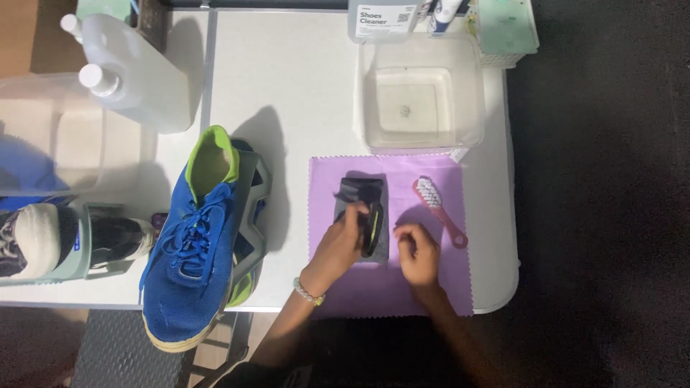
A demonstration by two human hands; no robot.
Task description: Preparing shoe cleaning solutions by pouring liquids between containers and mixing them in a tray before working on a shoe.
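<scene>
Both hands are down on a purple cloth (431, 280) spread over the white table (302, 86). The left hand (343, 241) is closed around a dark insole (363, 215) that lies on the cloth, its fingers curled over the insole's near end where a thin yellow-green edge shows. The right hand (417, 253) rests just beside the insole on its other side, fingers bent inward in a loose fist; whether it pinches anything I cannot tell, as the fingertips are too small to make out. A beaded bracelet (309, 291) sits on the left wrist.

Just beyond the right hand, a pink brush (440, 210) with white bristles lies on the cloth, apart from the insole and tilted, bristle end away from the person. Farther past both hands stands a clear plastic tub (420, 97), and behind it a bottle with a white label (381, 18).

Well out from the left hand, 1 blue shoe (194, 244) with blue laces and a lime-green lining rests on a grey stand, its toe hanging over the near table edge. Beyond that, a white and black shoe (43, 241) lies on another stand. Farther off on that side stand 2 large white jugs (136, 68) with round caps.
</scene>
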